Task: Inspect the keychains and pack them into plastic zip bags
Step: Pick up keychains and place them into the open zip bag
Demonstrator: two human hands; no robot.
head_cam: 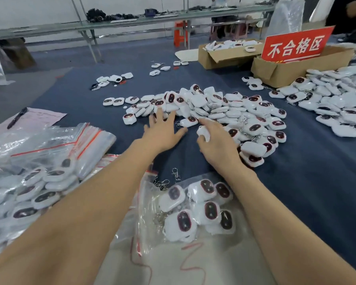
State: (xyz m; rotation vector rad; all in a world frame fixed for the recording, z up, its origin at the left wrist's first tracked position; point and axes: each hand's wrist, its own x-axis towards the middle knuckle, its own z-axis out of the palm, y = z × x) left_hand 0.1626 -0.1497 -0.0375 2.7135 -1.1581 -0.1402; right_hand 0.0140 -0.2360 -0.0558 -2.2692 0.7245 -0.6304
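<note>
A big pile of white keychains [220,108] with dark red oval faces covers the middle of the dark blue table. My left hand [162,132] reaches over the pile's near left edge with fingers spread and straight, holding nothing. My right hand [214,142] grips one white keychain [203,132] in its curled fingers at the pile's near edge, its forefinger pointing forward. Just in front of me lies an open plastic zip bag [152,212] with several keychains [201,208] on it.
Empty zip bags [60,140] and filled bags [29,192] lie at the left, by a pink paper with a pen [17,118]. Another keychain heap [337,101] lies at the right. Two cardboard boxes [280,73] with a red sign [296,46] stand behind.
</note>
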